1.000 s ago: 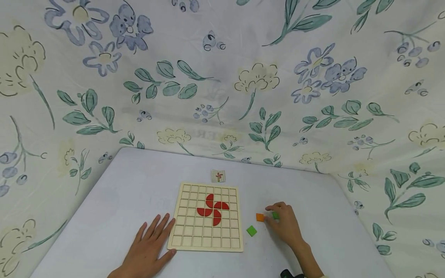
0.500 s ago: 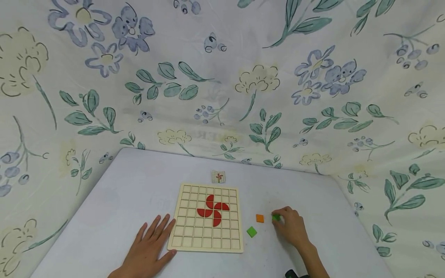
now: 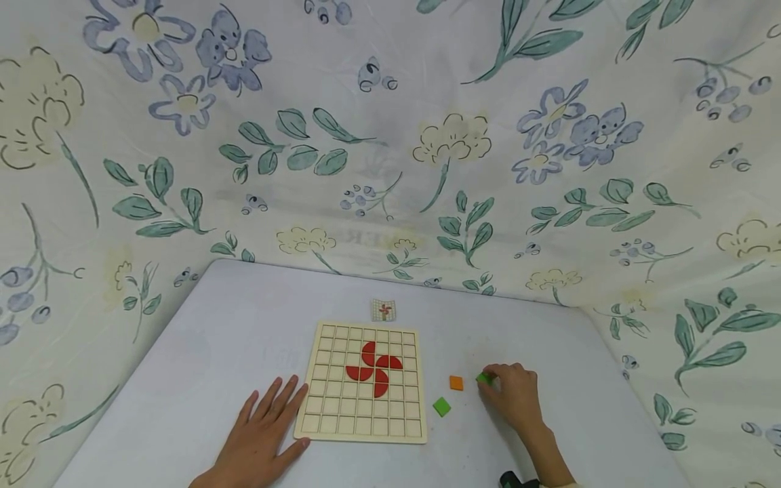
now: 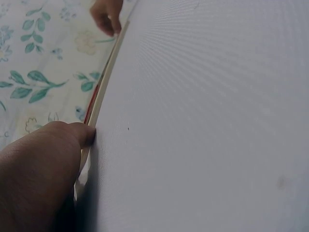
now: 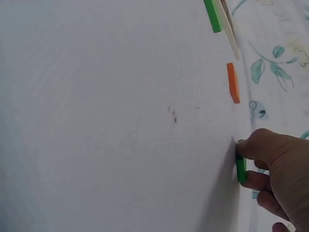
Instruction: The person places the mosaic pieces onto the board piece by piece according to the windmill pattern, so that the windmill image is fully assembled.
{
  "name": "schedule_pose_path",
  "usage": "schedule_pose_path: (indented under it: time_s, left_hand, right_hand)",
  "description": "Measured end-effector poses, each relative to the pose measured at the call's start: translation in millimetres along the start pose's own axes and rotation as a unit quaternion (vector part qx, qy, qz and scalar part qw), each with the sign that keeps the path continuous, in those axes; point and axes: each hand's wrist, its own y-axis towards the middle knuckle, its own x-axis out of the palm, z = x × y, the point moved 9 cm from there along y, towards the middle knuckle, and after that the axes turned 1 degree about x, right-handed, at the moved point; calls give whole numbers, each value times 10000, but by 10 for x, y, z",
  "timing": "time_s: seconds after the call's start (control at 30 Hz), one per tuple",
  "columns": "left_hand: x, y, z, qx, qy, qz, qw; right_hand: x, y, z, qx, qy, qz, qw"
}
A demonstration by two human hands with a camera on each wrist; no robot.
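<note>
A wooden grid board (image 3: 342, 423) lies on the white table, with several red quarter-round pieces (image 3: 381, 379) set in a pinwheel on it. My left hand (image 3: 256, 434) rests flat beside the board, fingers spread, its fingertips and thumb touching the left edge. To the right of the board, my right hand (image 3: 515, 396) pinches a green square tile (image 5: 241, 166) between thumb and fingers, at table level. An orange square tile (image 3: 456, 383) lies between that hand and the board. Closer to the board's edge is another green square tile (image 3: 442, 407), turned cornerwise.
Behind the board lies a small picture card (image 3: 384, 310) printed with a red pinwheel on a grid. A floral cloth (image 3: 390, 169) hangs behind and around the table (image 3: 244, 318). A dark object (image 3: 515, 480) shows by the right wrist.
My right hand has shifted right, from beside the orange tile to the farther green tile, and its fingers have closed on that tile. The left hand and board stay put.
</note>
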Motion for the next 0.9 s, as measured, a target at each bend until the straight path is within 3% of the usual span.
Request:
schedule_pose_path:
  time_s: [0.37,0.7,0.9]
  left_hand:
    - [2,-2,-1,-22,-7,6,10000]
    - [-38,-2,20,55,0,27,10000]
    - [-49,11,30,31,-27,-31,10000]
  right_hand:
    - [-44,117,-296,-382,337,88,9987]
    - [56,189,-842,-913,1028,-200,9903]
    - [147,218,-1265,-1348,900,-573,9851]
